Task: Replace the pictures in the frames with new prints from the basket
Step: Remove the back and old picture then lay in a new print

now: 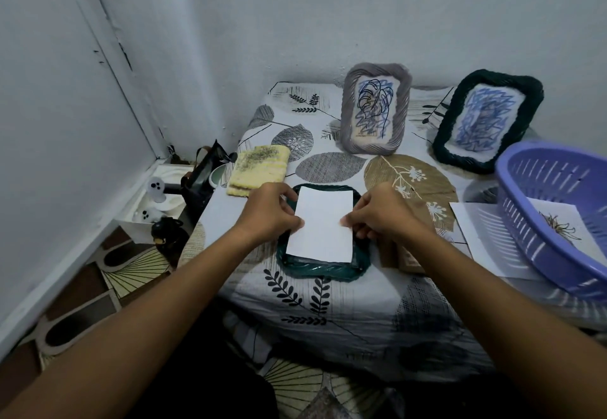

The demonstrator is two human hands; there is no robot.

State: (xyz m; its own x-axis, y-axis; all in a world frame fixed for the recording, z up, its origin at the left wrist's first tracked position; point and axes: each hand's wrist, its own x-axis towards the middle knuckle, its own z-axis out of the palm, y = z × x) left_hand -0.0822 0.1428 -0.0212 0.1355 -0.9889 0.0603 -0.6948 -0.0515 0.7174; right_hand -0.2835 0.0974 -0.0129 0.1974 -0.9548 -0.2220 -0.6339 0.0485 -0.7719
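Note:
A dark green frame (320, 269) lies face down at the table's front middle. Over its opening lies a white print (323, 226), blank side up. My left hand (271, 213) pinches the print's left edge, and my right hand (382, 215) pinches its right edge. Two frames stand against the back wall: a grey frame (374, 108) with a blue leaf drawing and a dark green frame (486, 119) with blue scribbles. A purple basket (555, 218) at the right holds a print with a dark drawing (561, 228).
A yellow cloth (259, 170) lies behind my left hand. A brown backing board (405, 259) sits under my right wrist. White sheets (483, 238) lie beside the basket. Left of the table are a black bag (202, 178) and small figures on the floor.

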